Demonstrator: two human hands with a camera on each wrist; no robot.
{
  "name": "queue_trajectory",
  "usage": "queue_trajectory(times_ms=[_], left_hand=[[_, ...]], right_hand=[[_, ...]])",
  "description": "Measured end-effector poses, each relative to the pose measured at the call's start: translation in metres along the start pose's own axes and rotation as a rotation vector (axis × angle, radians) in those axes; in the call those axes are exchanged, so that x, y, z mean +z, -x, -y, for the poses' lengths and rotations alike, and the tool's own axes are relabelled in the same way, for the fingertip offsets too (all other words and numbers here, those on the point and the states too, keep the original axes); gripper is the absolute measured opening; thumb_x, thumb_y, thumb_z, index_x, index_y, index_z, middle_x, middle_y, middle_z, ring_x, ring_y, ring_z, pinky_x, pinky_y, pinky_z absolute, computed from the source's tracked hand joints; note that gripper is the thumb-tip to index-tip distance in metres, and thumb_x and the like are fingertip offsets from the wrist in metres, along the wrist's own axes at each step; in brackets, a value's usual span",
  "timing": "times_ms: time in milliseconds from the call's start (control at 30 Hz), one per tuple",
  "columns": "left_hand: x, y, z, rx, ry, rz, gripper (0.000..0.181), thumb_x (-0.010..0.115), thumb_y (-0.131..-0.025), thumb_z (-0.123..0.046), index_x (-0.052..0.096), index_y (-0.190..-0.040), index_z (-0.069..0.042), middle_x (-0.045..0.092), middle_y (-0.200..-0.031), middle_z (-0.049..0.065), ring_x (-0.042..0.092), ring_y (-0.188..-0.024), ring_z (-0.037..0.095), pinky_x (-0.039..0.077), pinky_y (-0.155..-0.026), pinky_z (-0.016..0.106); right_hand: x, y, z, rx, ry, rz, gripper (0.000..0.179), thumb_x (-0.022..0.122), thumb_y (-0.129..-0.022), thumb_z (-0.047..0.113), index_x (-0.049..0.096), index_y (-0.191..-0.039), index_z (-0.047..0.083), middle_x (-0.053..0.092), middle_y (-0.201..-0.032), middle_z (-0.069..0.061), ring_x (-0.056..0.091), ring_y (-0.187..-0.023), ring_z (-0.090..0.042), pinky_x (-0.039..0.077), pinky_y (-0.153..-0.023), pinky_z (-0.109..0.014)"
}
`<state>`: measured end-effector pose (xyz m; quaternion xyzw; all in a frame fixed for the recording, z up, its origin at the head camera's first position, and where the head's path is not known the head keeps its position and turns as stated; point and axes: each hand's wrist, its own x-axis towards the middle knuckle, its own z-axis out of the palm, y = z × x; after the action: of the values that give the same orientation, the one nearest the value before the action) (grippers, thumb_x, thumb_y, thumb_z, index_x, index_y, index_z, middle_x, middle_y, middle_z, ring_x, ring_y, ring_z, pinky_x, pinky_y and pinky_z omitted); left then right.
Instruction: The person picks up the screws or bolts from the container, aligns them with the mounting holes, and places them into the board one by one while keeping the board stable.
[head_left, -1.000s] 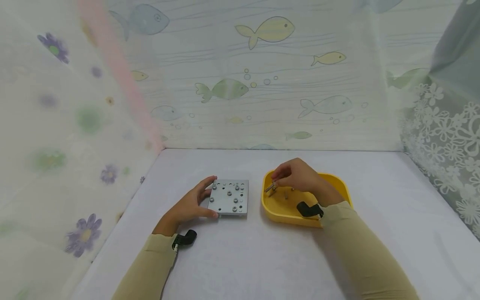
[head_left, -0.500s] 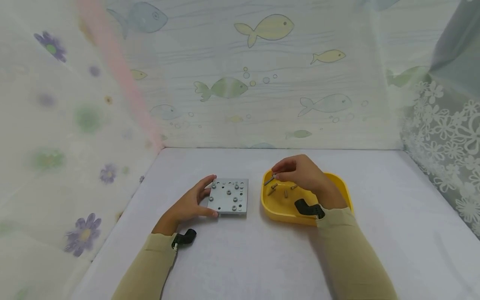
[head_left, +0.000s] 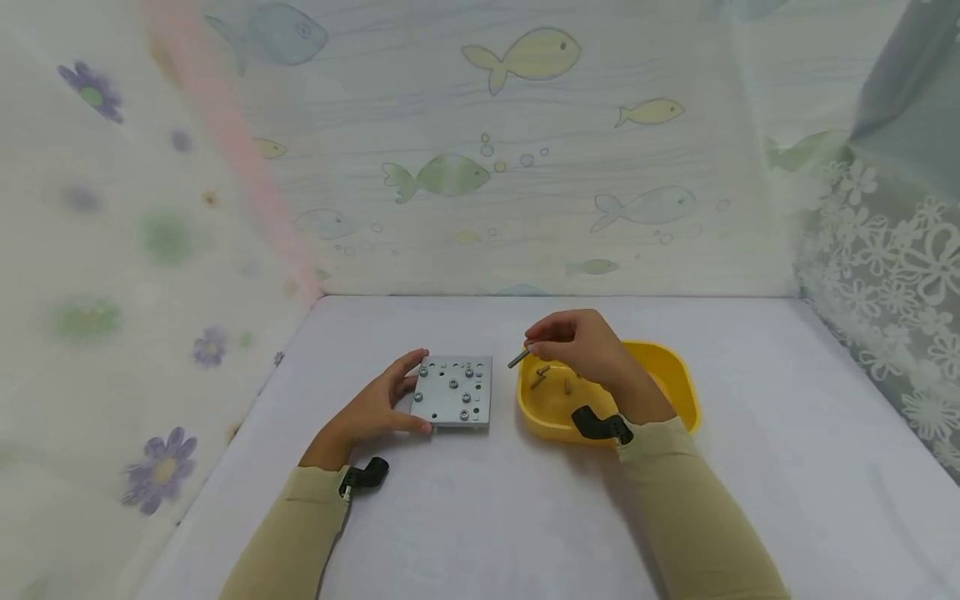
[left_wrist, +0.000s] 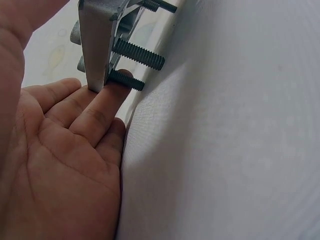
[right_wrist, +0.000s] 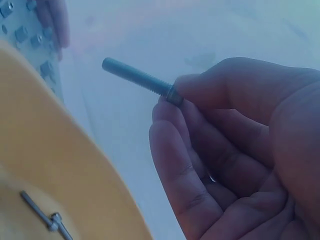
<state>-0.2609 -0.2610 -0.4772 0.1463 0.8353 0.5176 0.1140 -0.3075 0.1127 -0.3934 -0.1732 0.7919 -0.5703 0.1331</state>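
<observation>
A square silver metal plate [head_left: 442, 407] with several holes and socket-head bolts lies on the white table. My left hand [head_left: 369, 414] grips its left side, thumb at the near corner and a finger at the far one. In the left wrist view, threaded bolt shanks [left_wrist: 140, 54] stick out beneath the plate, which sits raised off the cloth. My right hand [head_left: 585, 354] pinches a long bolt [head_left: 519, 358] by its head, above the left rim of the yellow tray [head_left: 555, 431]. The right wrist view shows the bolt's threaded shank [right_wrist: 135, 76] pointing away from the fingertips.
Several loose bolts [head_left: 567, 386] lie inside the yellow tray, right of the plate. Black wrist cameras [head_left: 596, 423] are strapped to both sleeves. Patterned curtains [head_left: 450, 225] hang behind and at both sides of the white table [head_left: 480, 517].
My right hand has lifted the bolt from within the tray and moved it left, past the tray's left rim. My left hand keeps its grip on the plate.
</observation>
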Motion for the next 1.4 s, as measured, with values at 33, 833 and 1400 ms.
queue_trajectory(times_ms=[33,833,1400], left_hand=[[0.0,0.0,0.001,0.006,-0.003,0.002,0.129,0.1,-0.065,-0.024,0.02,-0.166,-0.026,0.026,-0.172,-0.003,0.043,-0.149,0.022,0.022,-0.126,0.052],[0.001,0.001,-0.002,0.001,-0.012,-0.014,0.129,0.101,-0.064,-0.027,0.022,-0.166,-0.027,0.026,-0.171,-0.005,0.044,-0.149,0.021,0.023,-0.126,0.051],[-0.001,0.003,-0.004,0.016,0.007,0.022,0.125,0.099,-0.067,-0.02,0.021,-0.164,-0.035,0.031,-0.169,-0.003,0.045,-0.148,0.02,0.029,-0.123,0.041]], right_hand=[[0.002,0.0,0.0,0.0,-0.004,0.002,0.024,0.081,-0.091,0.024,0.077,-0.113,0.015,0.078,-0.111,-0.003,0.071,-0.109,-0.033,0.058,-0.095,-0.045],[0.032,-0.002,0.003,-0.038,0.024,0.047,0.017,0.082,-0.09,0.024,0.078,-0.106,0.02,0.077,-0.107,-0.001,0.072,-0.096,-0.027,0.057,-0.091,-0.055],[0.055,-0.005,0.001,-0.054,0.089,0.09,0.014,0.083,-0.089,0.021,0.08,-0.102,0.017,0.078,-0.099,0.001,0.073,-0.092,-0.022,0.058,-0.082,-0.034]])
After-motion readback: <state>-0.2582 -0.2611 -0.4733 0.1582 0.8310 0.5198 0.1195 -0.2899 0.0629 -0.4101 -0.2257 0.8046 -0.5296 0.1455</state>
